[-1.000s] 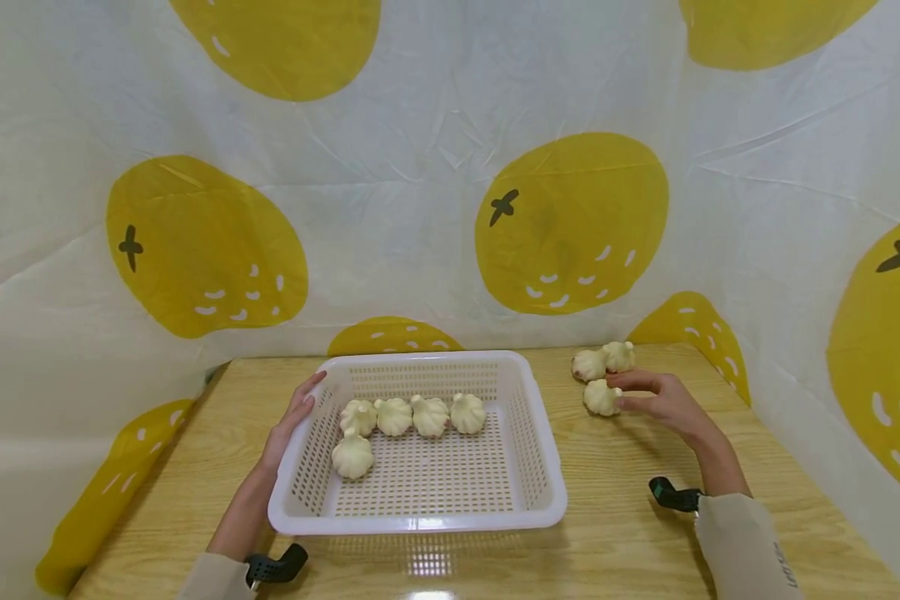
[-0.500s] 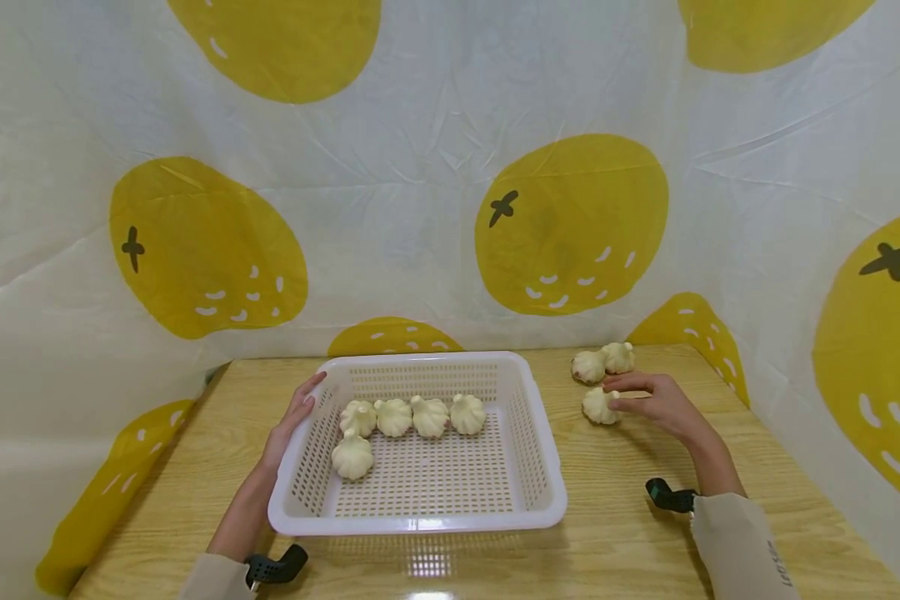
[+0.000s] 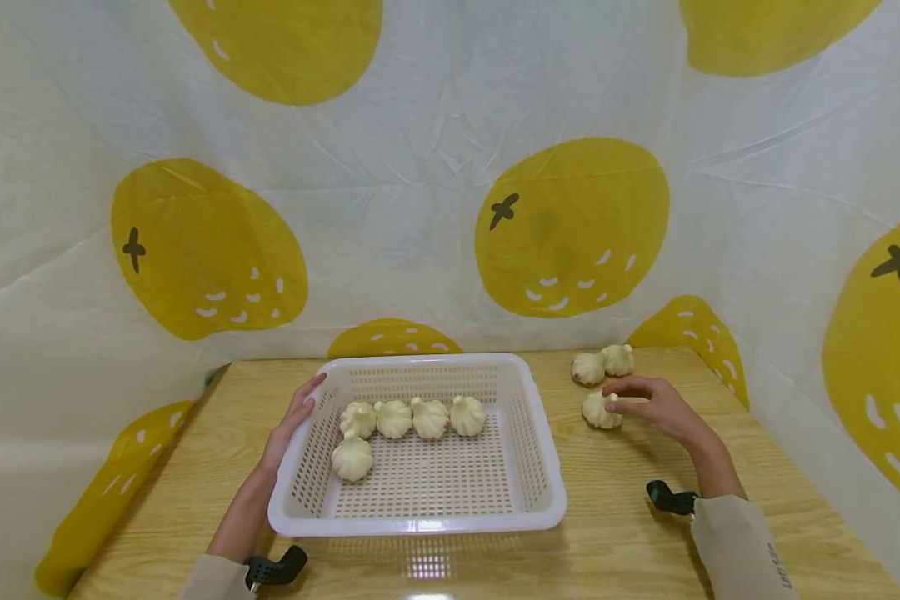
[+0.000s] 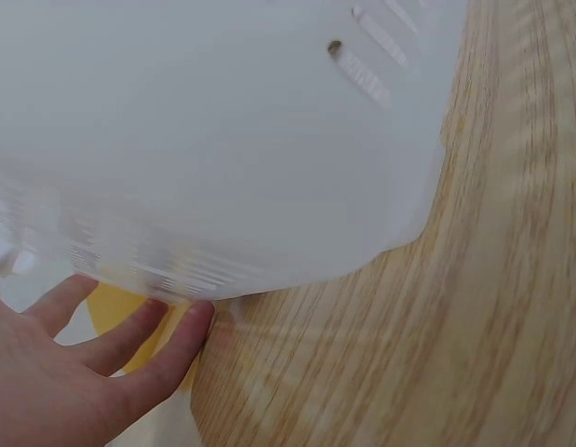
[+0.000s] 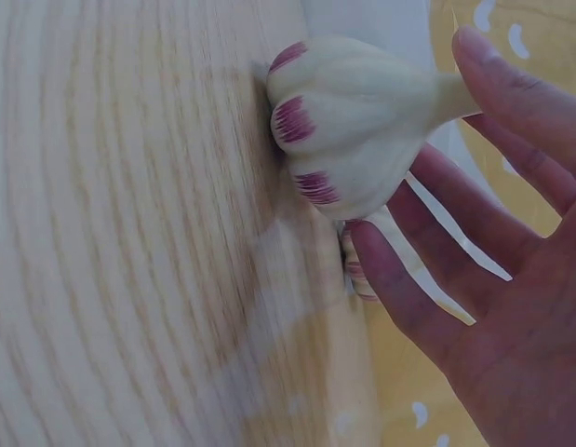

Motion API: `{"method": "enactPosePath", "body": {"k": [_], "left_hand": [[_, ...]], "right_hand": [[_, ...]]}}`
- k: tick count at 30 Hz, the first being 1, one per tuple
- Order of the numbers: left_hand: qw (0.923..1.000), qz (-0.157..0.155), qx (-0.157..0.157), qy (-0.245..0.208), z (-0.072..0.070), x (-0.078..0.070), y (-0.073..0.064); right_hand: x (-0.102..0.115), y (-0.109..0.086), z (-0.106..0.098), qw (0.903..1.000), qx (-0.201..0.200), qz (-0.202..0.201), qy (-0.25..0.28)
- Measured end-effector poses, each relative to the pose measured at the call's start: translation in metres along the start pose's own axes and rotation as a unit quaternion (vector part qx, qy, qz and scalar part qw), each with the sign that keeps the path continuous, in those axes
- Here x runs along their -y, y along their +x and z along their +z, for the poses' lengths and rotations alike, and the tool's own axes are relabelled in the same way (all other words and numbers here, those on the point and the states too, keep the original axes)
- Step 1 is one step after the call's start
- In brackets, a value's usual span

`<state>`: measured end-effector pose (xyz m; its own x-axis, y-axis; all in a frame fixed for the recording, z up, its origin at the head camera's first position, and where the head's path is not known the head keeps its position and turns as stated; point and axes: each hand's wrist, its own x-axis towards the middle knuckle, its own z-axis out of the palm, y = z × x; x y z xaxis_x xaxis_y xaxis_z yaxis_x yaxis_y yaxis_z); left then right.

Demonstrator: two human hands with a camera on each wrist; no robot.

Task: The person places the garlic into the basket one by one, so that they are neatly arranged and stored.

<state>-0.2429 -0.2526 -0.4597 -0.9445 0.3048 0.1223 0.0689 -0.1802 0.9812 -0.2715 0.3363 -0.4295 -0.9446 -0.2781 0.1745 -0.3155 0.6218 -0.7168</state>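
In the head view my left hand [image 3: 283,431] rests along the left side of a white perforated plastic basket [image 3: 420,524]. The left wrist view shows its straight, spread fingers [image 4: 180,340] against the outer wall. At the right, my right hand [image 3: 663,410] holds a garlic bulb [image 3: 600,410] between thumb and fingers, with the bulb low at the tabletop. Close up, this garlic bulb [image 5: 343,130] is white with purple streaks at its base, and the thumb lies at its stem. Two more garlic bulbs [image 3: 588,367] sit just behind it.
Inside the basket several garlic bulbs [image 3: 393,418] form a row at the back, with one garlic bulb [image 3: 352,456] in front at the left. The wooden table [image 3: 615,533] ends at a white curtain [image 3: 390,250] printed with yellow fruit.
My right hand and its garlic bulb have shifted slightly toward me, leaving a gap to the two bulbs behind. My left hand and the basket have stayed in place.
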Motion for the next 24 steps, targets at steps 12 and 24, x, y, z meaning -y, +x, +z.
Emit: {"method": "enactPosePath", "body": {"k": [12, 24], "left_hand": [[1.0, 0.0, 0.004, -0.002, 0.0, -0.0005, 0.0001], [1.0, -0.001, 0.0, -0.009, -0.0008, 0.0009, 0.0005]], "right_hand": [[0.0009, -0.002, -0.0014, 0.9998, 0.011, -0.001, 0.014], [-0.003, -0.0005, 0.0023, 0.997, 0.051, -0.021, 0.054]]}}
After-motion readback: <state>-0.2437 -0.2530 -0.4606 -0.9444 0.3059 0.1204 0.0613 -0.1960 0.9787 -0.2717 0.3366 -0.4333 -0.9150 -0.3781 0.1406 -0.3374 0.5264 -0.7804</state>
